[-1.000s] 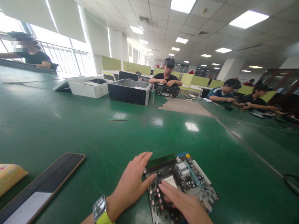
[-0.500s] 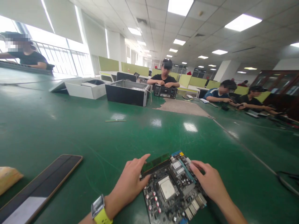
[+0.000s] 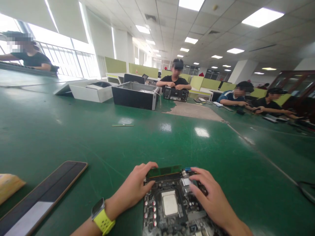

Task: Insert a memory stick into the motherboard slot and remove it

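A green desk [image 3: 110, 147] spreads before you beneath ceiling lights. Your left hand [image 3: 134, 183] keeps thumb and fingers wide around the eleven o'clock end of a green module [image 3: 164, 170] standing along the motherboard [image 3: 183, 209]; your right hand [image 3: 213, 193] spreads at its one o'clock corner. You cannot tell how firmly they touch. The motherboard sits at six o'clock in your view; from it, a dark flat panel [image 3: 51, 183] lies at nine, an open case [image 3: 134, 100] at eleven, a co-worker [image 3: 174, 80] at twelve.

Free tabletop [image 3: 147, 144] beyond green memory module [image 3: 165, 170]
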Motion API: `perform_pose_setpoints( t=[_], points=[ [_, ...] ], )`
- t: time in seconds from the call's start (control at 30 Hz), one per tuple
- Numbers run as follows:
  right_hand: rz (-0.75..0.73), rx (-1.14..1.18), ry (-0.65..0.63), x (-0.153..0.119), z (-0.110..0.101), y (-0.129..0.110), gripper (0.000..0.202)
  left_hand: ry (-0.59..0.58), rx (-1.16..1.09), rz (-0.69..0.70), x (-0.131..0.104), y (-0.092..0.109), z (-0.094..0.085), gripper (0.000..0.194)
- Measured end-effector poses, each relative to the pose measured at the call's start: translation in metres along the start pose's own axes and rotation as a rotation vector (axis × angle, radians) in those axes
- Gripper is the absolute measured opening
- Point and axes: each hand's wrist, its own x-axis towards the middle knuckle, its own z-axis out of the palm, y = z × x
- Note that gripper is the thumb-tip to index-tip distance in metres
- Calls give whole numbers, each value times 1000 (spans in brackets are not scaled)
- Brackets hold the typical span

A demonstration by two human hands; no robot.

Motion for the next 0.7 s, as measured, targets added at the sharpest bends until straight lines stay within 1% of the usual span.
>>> perform_pose_setpoints(
  t=[0.07,0.2,0.33,0.4,0.5,0.63,0.7],
  points=[
    [-10,37,-58,-1,-1,-4,29,-13,-6,8,1,1,-2,37],
    [-2,52,-100,-3,-3,-2,32,-22,-12,24,1,2,-3,38],
    [-31,27,-258,-4,0,-1,50,6,1,15,0,0,2,41],
    [-41,-10,-313,-5,1,-2,57,36,15,3,-1,-2,5,43],
    [-42,-50,-334,-6,2,-3,59,75,32,-1,-2,-2,8,40],
    [-45,-52,-312,-6,3,-1,59,99,33,4,-1,1,7,22],
    [-44,-52,-296,-7,4,0,59,106,30,19,-1,3,6,16]
  ],
)
